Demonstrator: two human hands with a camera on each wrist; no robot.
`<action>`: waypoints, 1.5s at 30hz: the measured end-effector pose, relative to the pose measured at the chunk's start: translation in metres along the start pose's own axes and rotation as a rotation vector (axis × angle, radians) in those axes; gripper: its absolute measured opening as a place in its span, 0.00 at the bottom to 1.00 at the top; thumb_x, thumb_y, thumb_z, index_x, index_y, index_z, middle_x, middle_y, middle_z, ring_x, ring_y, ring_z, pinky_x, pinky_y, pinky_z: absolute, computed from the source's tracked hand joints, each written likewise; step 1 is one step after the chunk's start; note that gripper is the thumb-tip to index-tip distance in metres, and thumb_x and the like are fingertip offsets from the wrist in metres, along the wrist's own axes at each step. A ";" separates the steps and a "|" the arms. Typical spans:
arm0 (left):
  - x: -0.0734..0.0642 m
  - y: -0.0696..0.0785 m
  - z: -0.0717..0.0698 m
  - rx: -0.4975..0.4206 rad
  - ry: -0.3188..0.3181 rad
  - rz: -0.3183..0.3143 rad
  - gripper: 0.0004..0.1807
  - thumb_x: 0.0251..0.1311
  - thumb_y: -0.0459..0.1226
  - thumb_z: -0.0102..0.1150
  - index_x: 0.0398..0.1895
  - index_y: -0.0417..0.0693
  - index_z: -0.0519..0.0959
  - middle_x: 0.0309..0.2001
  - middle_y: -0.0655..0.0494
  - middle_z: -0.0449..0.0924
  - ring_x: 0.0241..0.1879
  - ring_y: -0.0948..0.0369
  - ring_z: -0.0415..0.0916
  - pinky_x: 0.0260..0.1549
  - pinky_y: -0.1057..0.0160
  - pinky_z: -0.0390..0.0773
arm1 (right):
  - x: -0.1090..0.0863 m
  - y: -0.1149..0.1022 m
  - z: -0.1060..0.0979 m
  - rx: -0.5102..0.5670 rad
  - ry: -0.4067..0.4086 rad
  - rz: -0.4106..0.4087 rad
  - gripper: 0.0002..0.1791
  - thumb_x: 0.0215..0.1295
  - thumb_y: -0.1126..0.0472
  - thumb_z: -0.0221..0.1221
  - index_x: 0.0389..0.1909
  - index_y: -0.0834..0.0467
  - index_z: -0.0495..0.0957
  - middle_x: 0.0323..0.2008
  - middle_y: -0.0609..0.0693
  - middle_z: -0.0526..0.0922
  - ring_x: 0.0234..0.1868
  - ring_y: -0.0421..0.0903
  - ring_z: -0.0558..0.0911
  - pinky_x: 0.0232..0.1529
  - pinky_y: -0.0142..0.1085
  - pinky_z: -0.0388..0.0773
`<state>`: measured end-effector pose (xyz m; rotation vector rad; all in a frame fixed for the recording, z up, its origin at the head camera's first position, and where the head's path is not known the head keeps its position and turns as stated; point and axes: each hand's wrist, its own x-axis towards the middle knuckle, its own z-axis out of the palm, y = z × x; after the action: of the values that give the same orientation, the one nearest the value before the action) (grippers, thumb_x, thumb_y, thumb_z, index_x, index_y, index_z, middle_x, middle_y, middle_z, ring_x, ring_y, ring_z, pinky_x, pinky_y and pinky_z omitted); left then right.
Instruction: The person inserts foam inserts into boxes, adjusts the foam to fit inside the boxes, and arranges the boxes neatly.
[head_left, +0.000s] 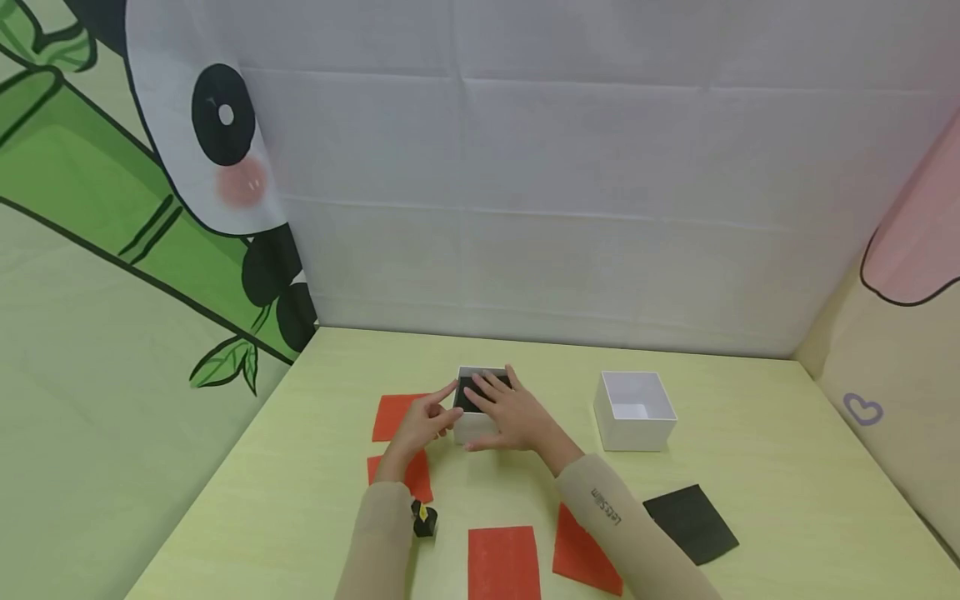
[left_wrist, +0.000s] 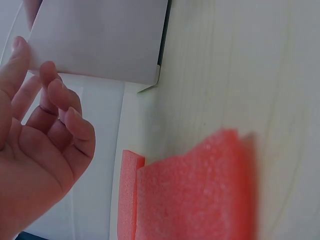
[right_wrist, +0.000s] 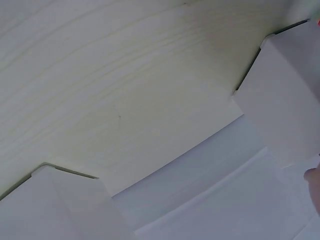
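Note:
A small white open-topped box (head_left: 474,429) stands near the middle of the table, with a black foam sheet (head_left: 467,383) inside it. My right hand (head_left: 517,421) lies spread over the top, its fingers on the black sheet and its thumb by the front wall. At the box's left side, my left hand (head_left: 417,427) keeps its index finger stretched to the rim and its thumb at the near corner. The left wrist view shows its other fingers loosely bent beside the box wall (left_wrist: 100,42). Only a bit of the right hand (right_wrist: 314,187) enters the right wrist view.
A second white box (head_left: 636,433) stands to the right. Red foam sheets (head_left: 504,562) lie in front and by the left arm (left_wrist: 195,200). Another black sheet (head_left: 692,523) is at the front right, and a small black object (head_left: 425,521) with a yellow mark sits beside the left sleeve.

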<state>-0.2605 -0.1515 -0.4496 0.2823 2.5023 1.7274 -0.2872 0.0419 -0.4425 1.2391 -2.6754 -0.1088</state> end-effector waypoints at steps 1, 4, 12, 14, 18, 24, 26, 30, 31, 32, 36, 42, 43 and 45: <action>-0.003 0.005 0.000 0.001 -0.001 0.001 0.29 0.58 0.35 0.55 0.64 0.44 0.61 0.24 0.30 0.71 0.26 0.37 0.67 0.22 0.60 0.70 | 0.000 0.000 0.000 0.015 0.032 -0.020 0.48 0.52 0.26 0.43 0.67 0.54 0.54 0.66 0.54 0.53 0.66 0.51 0.50 0.62 0.52 0.42; -0.008 0.015 -0.001 0.012 -0.004 0.012 0.29 0.59 0.34 0.54 0.64 0.42 0.60 0.24 0.31 0.70 0.25 0.39 0.67 0.23 0.58 0.70 | 0.000 -0.002 0.000 0.039 0.116 -0.086 0.48 0.52 0.29 0.47 0.66 0.57 0.55 0.66 0.56 0.52 0.66 0.52 0.50 0.62 0.48 0.45; 0.007 -0.022 0.004 0.022 0.029 -0.004 0.30 0.57 0.39 0.57 0.64 0.51 0.62 0.22 0.38 0.72 0.21 0.47 0.68 0.20 0.61 0.69 | 0.000 -0.010 0.006 0.065 0.176 -0.143 0.47 0.52 0.32 0.51 0.66 0.59 0.56 0.66 0.59 0.52 0.66 0.55 0.52 0.61 0.43 0.54; 0.007 -0.023 0.004 0.020 0.033 -0.003 0.30 0.57 0.40 0.57 0.64 0.53 0.63 0.22 0.38 0.72 0.21 0.48 0.68 0.20 0.62 0.69 | 0.000 -0.012 0.007 0.081 0.179 -0.136 0.47 0.52 0.32 0.51 0.66 0.59 0.56 0.66 0.59 0.52 0.65 0.56 0.53 0.57 0.41 0.61; 0.006 -0.023 0.004 0.015 0.037 0.014 0.30 0.57 0.40 0.57 0.63 0.53 0.64 0.22 0.38 0.72 0.20 0.51 0.68 0.20 0.63 0.69 | 0.000 -0.013 0.007 0.127 0.172 -0.111 0.48 0.51 0.32 0.52 0.67 0.57 0.53 0.67 0.57 0.50 0.62 0.56 0.60 0.44 0.38 0.73; 0.004 -0.018 0.004 0.014 0.032 -0.004 0.30 0.57 0.39 0.57 0.64 0.50 0.63 0.23 0.36 0.73 0.21 0.49 0.69 0.21 0.62 0.70 | 0.001 -0.013 0.009 0.165 0.177 -0.113 0.51 0.52 0.32 0.52 0.68 0.58 0.47 0.68 0.56 0.46 0.54 0.51 0.72 0.38 0.34 0.75; 0.001 -0.011 0.003 0.002 0.024 0.000 0.30 0.57 0.37 0.57 0.64 0.46 0.62 0.24 0.34 0.72 0.22 0.47 0.68 0.22 0.61 0.70 | 0.003 -0.012 0.009 0.184 0.178 -0.116 0.52 0.51 0.32 0.53 0.69 0.59 0.45 0.68 0.56 0.44 0.46 0.47 0.77 0.34 0.31 0.74; -0.006 0.005 0.002 -0.006 0.010 0.017 0.29 0.58 0.35 0.55 0.63 0.40 0.61 0.25 0.30 0.71 0.22 0.45 0.68 0.23 0.60 0.70 | 0.006 -0.012 0.007 0.236 0.132 -0.093 0.54 0.51 0.32 0.53 0.69 0.58 0.40 0.68 0.56 0.40 0.19 0.38 0.72 0.20 0.25 0.66; -0.008 0.009 0.002 -0.004 0.012 0.019 0.29 0.58 0.34 0.55 0.63 0.39 0.61 0.25 0.30 0.71 0.22 0.45 0.68 0.24 0.60 0.70 | 0.007 -0.012 0.006 0.251 0.112 -0.085 0.55 0.51 0.32 0.53 0.69 0.57 0.39 0.68 0.56 0.40 0.14 0.37 0.68 0.19 0.25 0.63; -0.010 0.012 0.002 0.000 0.011 0.021 0.29 0.59 0.34 0.54 0.63 0.39 0.60 0.25 0.30 0.71 0.22 0.46 0.68 0.24 0.60 0.71 | 0.007 -0.012 0.004 0.267 0.088 -0.075 0.55 0.51 0.32 0.52 0.69 0.56 0.37 0.68 0.56 0.39 0.11 0.37 0.64 0.17 0.25 0.62; -0.012 0.015 0.003 0.000 0.004 0.023 0.29 0.59 0.34 0.54 0.63 0.39 0.60 0.26 0.29 0.70 0.22 0.48 0.68 0.26 0.55 0.72 | 0.009 -0.014 -0.001 0.320 -0.004 -0.043 0.56 0.51 0.31 0.52 0.69 0.55 0.34 0.68 0.58 0.41 0.10 0.36 0.61 0.16 0.25 0.60; -0.011 0.014 0.003 -0.015 -0.006 0.019 0.29 0.59 0.33 0.54 0.64 0.38 0.59 0.25 0.29 0.71 0.24 0.43 0.68 0.27 0.53 0.72 | 0.010 -0.017 -0.006 0.359 -0.092 0.015 0.56 0.52 0.30 0.50 0.69 0.54 0.32 0.67 0.59 0.45 0.13 0.39 0.67 0.17 0.29 0.63; -0.011 0.014 0.003 -0.015 -0.003 0.017 0.29 0.59 0.33 0.54 0.64 0.39 0.59 0.25 0.30 0.71 0.25 0.41 0.68 0.26 0.54 0.72 | 0.010 -0.017 -0.007 0.360 -0.088 0.024 0.55 0.52 0.31 0.50 0.69 0.54 0.32 0.67 0.59 0.46 0.16 0.40 0.71 0.20 0.30 0.67; -0.011 0.015 0.002 -0.016 0.001 0.018 0.29 0.59 0.33 0.54 0.64 0.40 0.60 0.24 0.31 0.71 0.26 0.39 0.67 0.24 0.58 0.70 | 0.010 -0.017 -0.009 0.374 -0.060 0.037 0.53 0.54 0.32 0.50 0.69 0.56 0.35 0.67 0.57 0.50 0.27 0.43 0.78 0.33 0.33 0.73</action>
<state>-0.2477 -0.1465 -0.4372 0.3032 2.4931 1.7534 -0.2789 0.0236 -0.4350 1.2976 -2.8579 0.3827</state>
